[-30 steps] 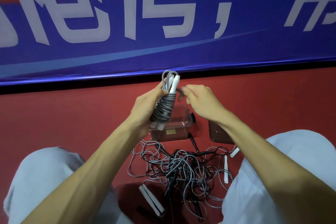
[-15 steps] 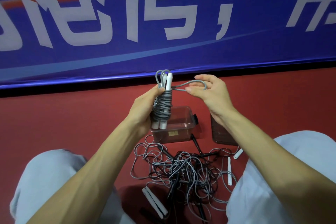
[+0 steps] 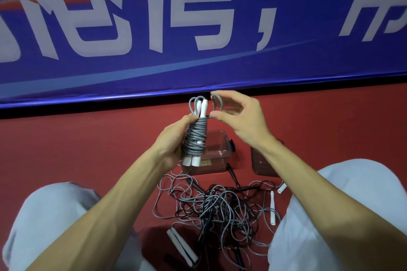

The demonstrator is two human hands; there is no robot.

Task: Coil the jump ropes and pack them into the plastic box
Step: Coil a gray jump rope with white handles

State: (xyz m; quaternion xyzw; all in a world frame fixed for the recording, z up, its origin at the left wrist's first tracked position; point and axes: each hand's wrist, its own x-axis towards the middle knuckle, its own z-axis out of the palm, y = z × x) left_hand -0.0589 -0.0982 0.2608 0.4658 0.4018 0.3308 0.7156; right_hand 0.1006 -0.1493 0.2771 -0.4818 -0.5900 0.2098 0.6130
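Grey jump rope (image 3: 196,138), nearly all wound round its white handles, stood at frame centre gripped in the left hand (image 3: 172,142) while the right hand (image 3: 241,121) pinched its last loop (image 3: 217,103); the clear plastic box (image 3: 218,154) behind seemed empty, and a tangle of ropes (image 3: 220,204) below awaited coiling.

The blue banner (image 3: 286,68) shows cropped white Chinese characters and a comma.

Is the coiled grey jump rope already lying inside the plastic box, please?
No, the left hand grips the coiled grey jump rope up in front of the plastic box on the floor.
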